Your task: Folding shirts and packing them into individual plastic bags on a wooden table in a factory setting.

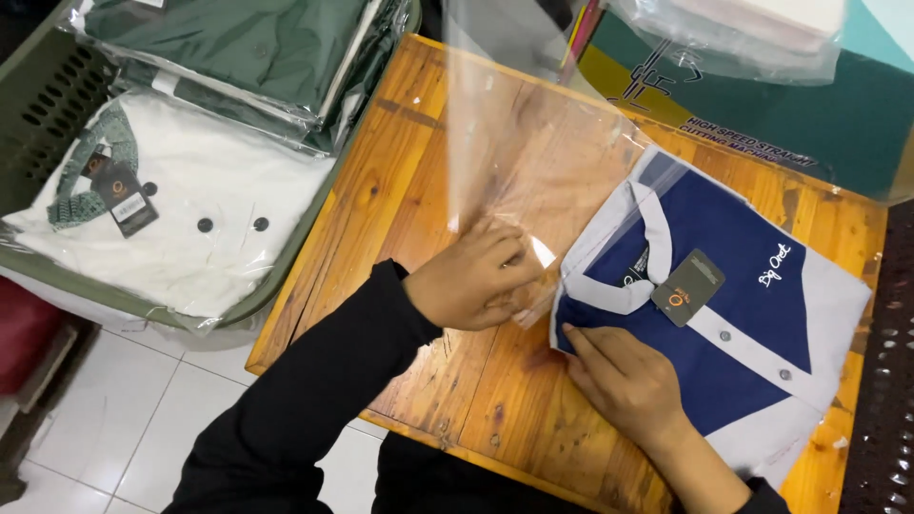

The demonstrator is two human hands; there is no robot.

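My left hand [473, 283] pinches the clear bag's [533, 152] flap; my right hand [624, 379] lies flat, fingers open, hiding the folded shirt's [733, 314] near corner, collar toward my left hand.

The left hand [473, 286] covers its own fingers, which curl under the clear plastic bag [533, 152]. The top edge cuts off the bagged green shirts [238, 48], and the folded shirt [724, 324] hides the bench [400, 181] beneath it.
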